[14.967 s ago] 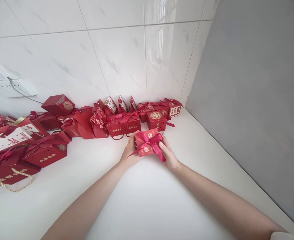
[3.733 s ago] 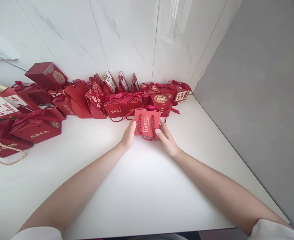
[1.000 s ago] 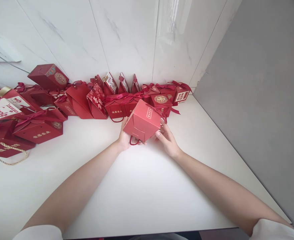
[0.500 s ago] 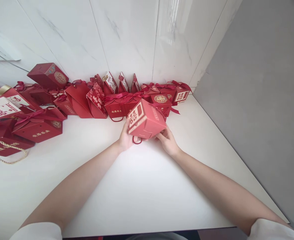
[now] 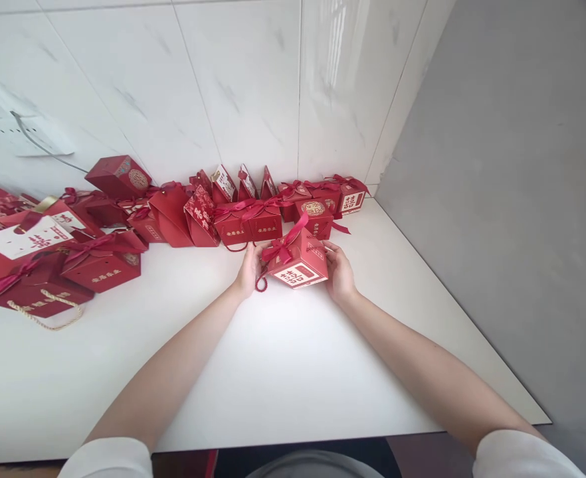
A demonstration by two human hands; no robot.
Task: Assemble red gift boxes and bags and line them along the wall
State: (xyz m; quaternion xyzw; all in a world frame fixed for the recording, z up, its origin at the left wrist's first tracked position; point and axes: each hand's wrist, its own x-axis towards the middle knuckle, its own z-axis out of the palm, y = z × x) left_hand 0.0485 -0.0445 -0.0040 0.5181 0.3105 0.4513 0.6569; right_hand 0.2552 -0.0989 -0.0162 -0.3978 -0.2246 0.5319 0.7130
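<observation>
The red box (image 5: 299, 263) is being clasped from both sides, left hand (image 5: 250, 269) at its left face, right hand (image 5: 339, 273) opposite

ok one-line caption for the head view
Left hand and right hand hold a ribboned red gift box over a white counter, before a row of red boxes along the tiled wall.

I am reading a red double-happiness sign, 囍, on the white panel of the small red box (image 5: 297, 265) at centre frame. The same 囍 is showing on the white face of the end box (image 5: 351, 201), just up and right of centre. Gold lines on the ribboned box (image 5: 253, 227) and the left box (image 5: 103, 271) are coming through too small to read.
</observation>
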